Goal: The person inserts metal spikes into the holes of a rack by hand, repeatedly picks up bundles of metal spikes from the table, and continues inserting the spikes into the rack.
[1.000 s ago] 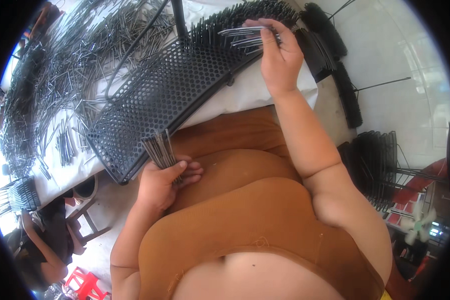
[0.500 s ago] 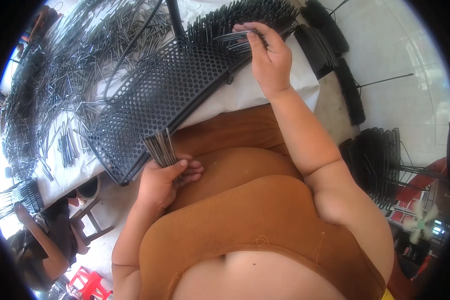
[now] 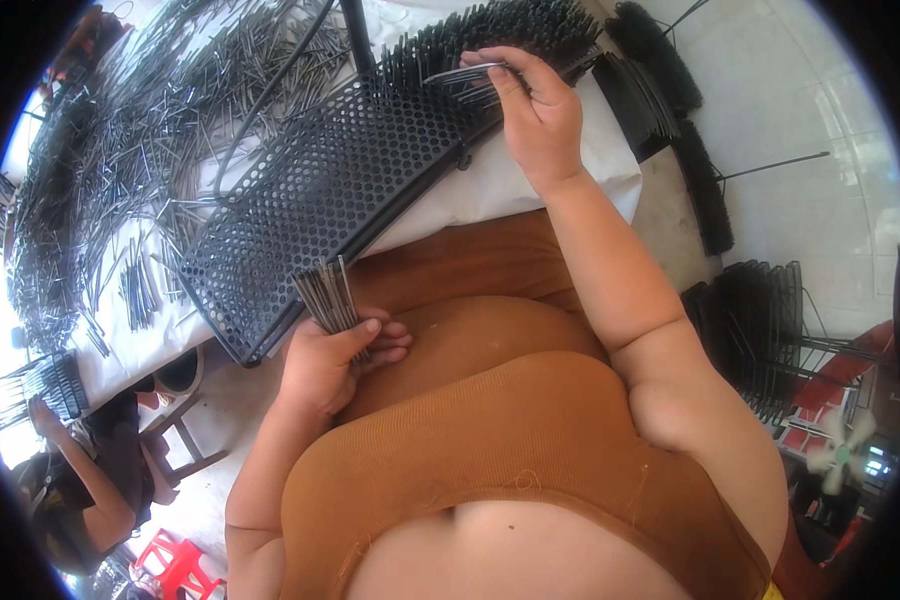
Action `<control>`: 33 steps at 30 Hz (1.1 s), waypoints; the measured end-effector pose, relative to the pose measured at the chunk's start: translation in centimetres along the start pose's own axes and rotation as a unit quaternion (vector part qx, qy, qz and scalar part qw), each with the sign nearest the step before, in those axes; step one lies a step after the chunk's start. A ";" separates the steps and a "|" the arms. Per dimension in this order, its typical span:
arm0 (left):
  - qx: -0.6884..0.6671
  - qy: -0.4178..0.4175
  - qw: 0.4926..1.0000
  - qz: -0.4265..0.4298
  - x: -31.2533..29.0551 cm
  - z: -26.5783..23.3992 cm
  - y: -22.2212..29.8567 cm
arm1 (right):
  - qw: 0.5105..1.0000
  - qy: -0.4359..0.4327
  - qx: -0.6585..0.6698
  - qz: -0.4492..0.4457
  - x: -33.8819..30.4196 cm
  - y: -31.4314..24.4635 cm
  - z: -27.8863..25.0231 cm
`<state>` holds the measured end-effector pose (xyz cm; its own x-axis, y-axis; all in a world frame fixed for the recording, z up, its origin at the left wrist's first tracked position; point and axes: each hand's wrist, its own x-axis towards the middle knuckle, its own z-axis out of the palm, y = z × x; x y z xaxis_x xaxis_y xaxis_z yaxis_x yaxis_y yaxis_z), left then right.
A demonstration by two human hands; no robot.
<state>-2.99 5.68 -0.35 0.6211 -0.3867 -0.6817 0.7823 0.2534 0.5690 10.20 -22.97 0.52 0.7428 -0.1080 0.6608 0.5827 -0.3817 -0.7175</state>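
Observation:
My left hand (image 3: pixel 335 350) is closed round a bundle of thin dark metal rods (image 3: pixel 328 297), held upright near my lap by the near edge of a black perforated rack (image 3: pixel 320 190). My right hand (image 3: pixel 540 105), raised at the rack's far right end, pinches a few thin rods (image 3: pixel 467 74) between thumb and fingers, their ends pointing left. Beneath and behind them, dense rows of black upright rods (image 3: pixel 440 50) fill the rack's far right holes. The rack's left and middle holes hold no rods. Exactly how many rods each hand has cannot be made out.
Loose metal rods (image 3: pixel 170 110) lie heaped across the white-covered table (image 3: pixel 110 370) at left. Black bristly frames (image 3: pixel 705 185) and stacked dark wire racks (image 3: pixel 760 310) stand at right. A co-worker's arm (image 3: pixel 95 490) and a red stool (image 3: pixel 178 565) show lower left. A fan (image 3: pixel 842 452) is lower right.
My right hand stays at the rack's far end, and the rods in it have tilted slightly. My left hand keeps its bundle, almost unmoved. The whole view has shifted very little.

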 end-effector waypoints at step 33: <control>-0.010 -0.001 1.000 0.000 0.1 0.2 -0.2 | 0.989 0.010 0.112 0.092 0.4 0.0 0.9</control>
<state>-3.09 5.40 -0.44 0.6204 -0.3879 -0.6817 0.7837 0.2713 0.5588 10.75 -22.20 0.59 0.8380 -0.1756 0.5166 0.4980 -0.1405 -0.8557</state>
